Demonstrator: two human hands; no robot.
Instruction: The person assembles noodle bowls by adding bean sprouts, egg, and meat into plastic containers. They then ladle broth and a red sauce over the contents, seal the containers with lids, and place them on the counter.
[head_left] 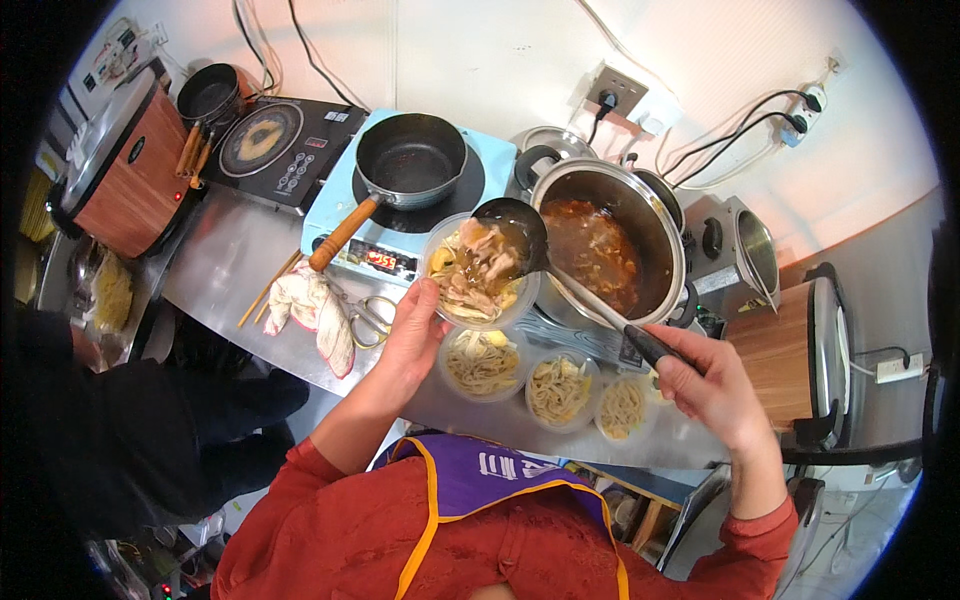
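Observation:
My left hand (412, 338) is closed on the near left side of a clear plastic bowl (529, 302), holding it over the counter beside the pot. Meat slices and broth lie in this bowl. My right hand (708, 388) grips the dark handle end of a ladle (598, 302). The ladle's black scoop (532, 228) is tipped over the bowl's right side, with broth and meat at its lip. Right of the scoop stands a large steel pot (655, 225) of reddish-brown soup. Below the held bowl, several clear bowls of pale noodles (480, 362) stand in a row.
A wooden-handled pan (412, 160) sits on a light-blue cooker (325, 215). Left are a black cooktop (300, 150), chopsticks (268, 290), a cloth (312, 315) and scissors (372, 322). Wood-patterned containers (135, 180) flank the counter. A person in dark clothes (150, 430) stands at left.

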